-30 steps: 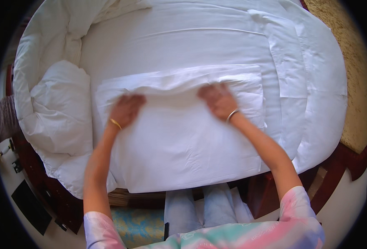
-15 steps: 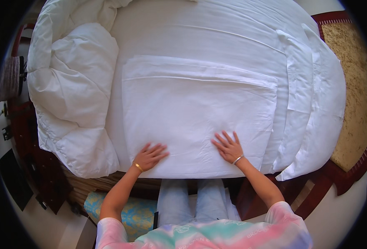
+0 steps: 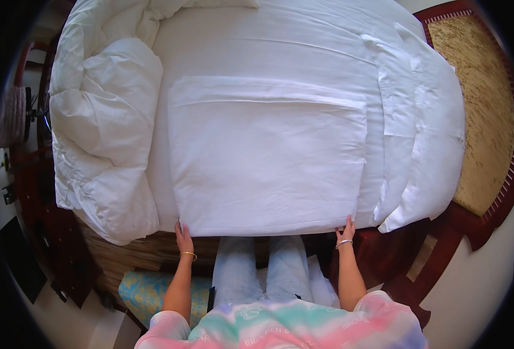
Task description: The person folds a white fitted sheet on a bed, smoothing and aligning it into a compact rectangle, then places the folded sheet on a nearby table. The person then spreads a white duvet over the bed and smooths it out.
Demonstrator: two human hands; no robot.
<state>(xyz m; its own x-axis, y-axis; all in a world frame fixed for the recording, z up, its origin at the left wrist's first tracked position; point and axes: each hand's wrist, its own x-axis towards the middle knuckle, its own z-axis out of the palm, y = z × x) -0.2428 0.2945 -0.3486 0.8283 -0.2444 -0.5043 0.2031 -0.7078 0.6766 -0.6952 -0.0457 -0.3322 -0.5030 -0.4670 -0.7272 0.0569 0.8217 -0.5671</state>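
A folded white sheet [image 3: 262,157] lies in a flat rectangle on the white-covered bed, its near edge along the mattress edge. My left hand [image 3: 183,237] grips the sheet's near left corner, some fingers hidden at the edge. At the near right corner my right hand [image 3: 345,234] has its fingers around the edge, the index finger pointing up along the side. To the left of the sheet is a bunched white duvet [image 3: 108,122]. Beyond its right side lie white pillows [image 3: 428,134], overlapping each other.
At the right stands a dark red wooden headboard with a gold padded panel [image 3: 475,110]. A dark red wooden cabinet [image 3: 364,259] is beside my right arm. Below the left bed edge is a blue and yellow patterned seat [image 3: 146,291]. Dark furniture [image 3: 47,232] stands far left.
Both hands have slid from lying spread on top of the sheet to its near corners, moving outward and toward me. The view has shifted slightly.
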